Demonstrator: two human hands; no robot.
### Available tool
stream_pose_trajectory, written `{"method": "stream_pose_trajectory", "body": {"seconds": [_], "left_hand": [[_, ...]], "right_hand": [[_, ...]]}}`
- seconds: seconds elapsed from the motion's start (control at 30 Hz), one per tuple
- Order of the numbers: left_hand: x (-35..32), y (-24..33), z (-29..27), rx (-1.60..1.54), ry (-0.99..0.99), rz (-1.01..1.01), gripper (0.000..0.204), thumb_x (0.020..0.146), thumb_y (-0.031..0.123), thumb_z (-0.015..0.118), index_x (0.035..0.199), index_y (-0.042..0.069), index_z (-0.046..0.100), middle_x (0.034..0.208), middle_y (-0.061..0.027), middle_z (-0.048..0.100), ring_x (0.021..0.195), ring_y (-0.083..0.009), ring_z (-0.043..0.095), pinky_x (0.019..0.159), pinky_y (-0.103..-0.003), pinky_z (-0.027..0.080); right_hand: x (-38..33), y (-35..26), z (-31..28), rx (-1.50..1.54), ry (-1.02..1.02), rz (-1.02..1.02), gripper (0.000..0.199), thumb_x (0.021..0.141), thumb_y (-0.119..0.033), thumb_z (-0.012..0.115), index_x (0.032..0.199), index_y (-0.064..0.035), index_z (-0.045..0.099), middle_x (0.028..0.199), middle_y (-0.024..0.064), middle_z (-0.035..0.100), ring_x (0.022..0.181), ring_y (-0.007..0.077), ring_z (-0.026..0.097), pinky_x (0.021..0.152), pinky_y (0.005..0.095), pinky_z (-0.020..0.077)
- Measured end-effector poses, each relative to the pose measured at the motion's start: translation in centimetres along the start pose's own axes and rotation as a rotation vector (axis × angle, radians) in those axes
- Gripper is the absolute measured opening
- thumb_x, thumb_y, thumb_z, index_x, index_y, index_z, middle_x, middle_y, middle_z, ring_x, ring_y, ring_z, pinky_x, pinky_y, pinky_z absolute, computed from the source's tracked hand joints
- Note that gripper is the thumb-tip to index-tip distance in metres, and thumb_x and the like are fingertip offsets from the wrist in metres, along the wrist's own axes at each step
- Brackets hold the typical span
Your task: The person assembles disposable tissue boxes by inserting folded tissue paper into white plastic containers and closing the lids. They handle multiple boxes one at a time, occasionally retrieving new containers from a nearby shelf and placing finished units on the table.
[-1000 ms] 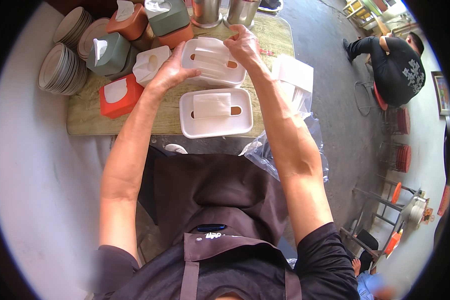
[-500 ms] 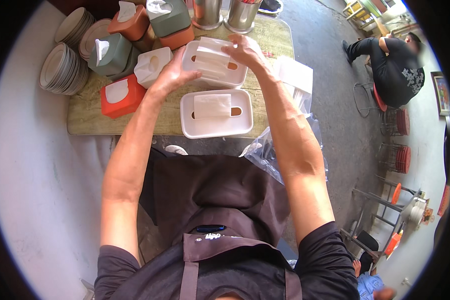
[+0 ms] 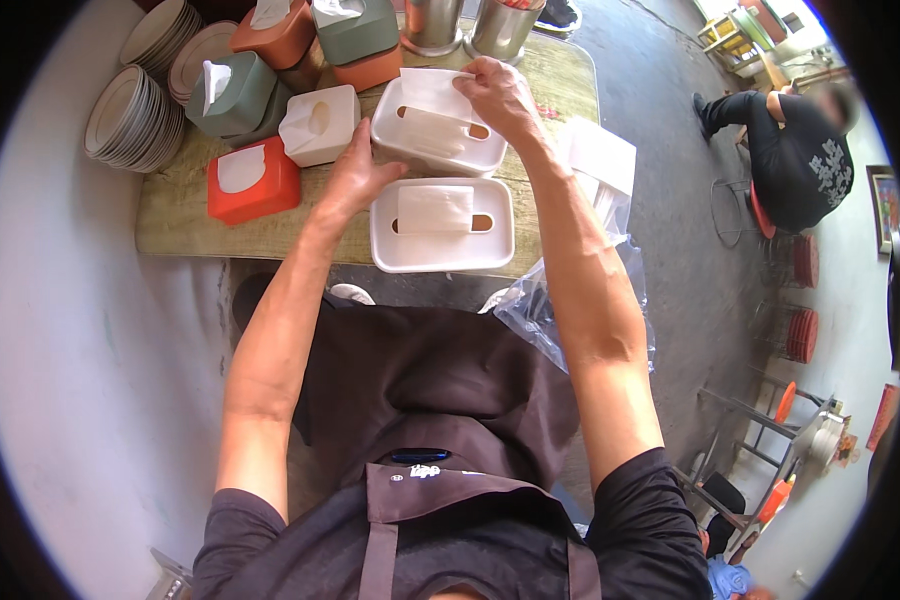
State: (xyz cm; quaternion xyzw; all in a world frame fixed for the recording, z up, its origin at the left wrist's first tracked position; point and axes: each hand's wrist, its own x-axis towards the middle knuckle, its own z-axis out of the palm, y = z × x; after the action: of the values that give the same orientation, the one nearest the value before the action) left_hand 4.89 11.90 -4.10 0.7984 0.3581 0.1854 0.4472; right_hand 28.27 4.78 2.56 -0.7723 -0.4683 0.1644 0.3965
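Observation:
Two white tissue boxes with rounded corners lie on the table in front of me, the far box (image 3: 487,157) just beyond the near box (image 3: 492,252). From the far one's slot a white tissue (image 3: 432,92) sticks out, and my right hand (image 3: 503,100) pinches its right upper corner between thumb and fingers. My left hand (image 3: 362,178) is at the far box's left front corner, fingers spread and holding nothing. Whether it touches the box I cannot tell. Another tissue (image 3: 435,210) lies folded out over the near box's slot.
An orange-red tissue box (image 3: 255,200), a white one (image 3: 332,140), and stacked green (image 3: 235,90) and terracotta (image 3: 270,45) ones crowd the left. Plates (image 3: 120,125) are piled behind. Metal canisters (image 3: 432,25) stand at the back; a tissue pack in clear plastic (image 3: 600,165) lies right. A person (image 3: 805,145) sits farther right.
My left hand has drawn back toward me from the far box's left side. The fingers of my right hand have closed on the tissue's corner. The view has shifted slightly.

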Motion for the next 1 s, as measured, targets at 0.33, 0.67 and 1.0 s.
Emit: {"method": "stream_pose_trajectory", "body": {"seconds": [0.33, 0.67, 1.0], "left_hand": [[0.3, -0.2, 0.0, -0.001, 0.001, -0.026, 0.092, 0.074, 0.024, 0.081, 0.146, -0.006, 0.031, 0.134, -0.0275, 0.054, 0.125, -0.0354, 0.055, 0.105, -0.038, 0.043], [0.1, 1.7, 0.4, -0.249, -0.048, 0.027, 0.071, 0.077, 0.010, 0.078, 0.137, 0.001, 0.041, 0.119, -0.0151, 0.061, 0.108, -0.0230, 0.060, 0.093, -0.036, 0.048], [0.5, -0.3, 0.1, -0.238, -0.045, 0.027, 0.068, 0.080, 0.007, 0.075, 0.139, 0.001, 0.041, 0.124, -0.0141, 0.060, 0.115, -0.0241, 0.057, 0.099, -0.036, 0.045]], "right_hand": [[-0.3, -0.4, -0.1, 0.172, -0.105, 0.038, 0.032, 0.091, -0.028, 0.063, 0.111, -0.0026, 0.064, 0.087, 0.0078, 0.066, 0.058, 0.0166, 0.062, 0.053, 0.0314, 0.0545], [-0.8, 2.0, 1.7, 0.113, 0.118, 0.026, 0.029, 0.094, -0.029, 0.062, 0.110, -0.0055, 0.062, 0.076, 0.0132, 0.066, 0.062, 0.0203, 0.066, 0.058, 0.0360, 0.0543], [-1.9, -0.6, 3.3, 0.083, 0.342, 0.044, 0.019, 0.091, -0.024, 0.061, 0.097, -0.0063, 0.065, 0.089, 0.0227, 0.068, 0.091, 0.0411, 0.066, 0.082, 0.0489, 0.0507]]}}
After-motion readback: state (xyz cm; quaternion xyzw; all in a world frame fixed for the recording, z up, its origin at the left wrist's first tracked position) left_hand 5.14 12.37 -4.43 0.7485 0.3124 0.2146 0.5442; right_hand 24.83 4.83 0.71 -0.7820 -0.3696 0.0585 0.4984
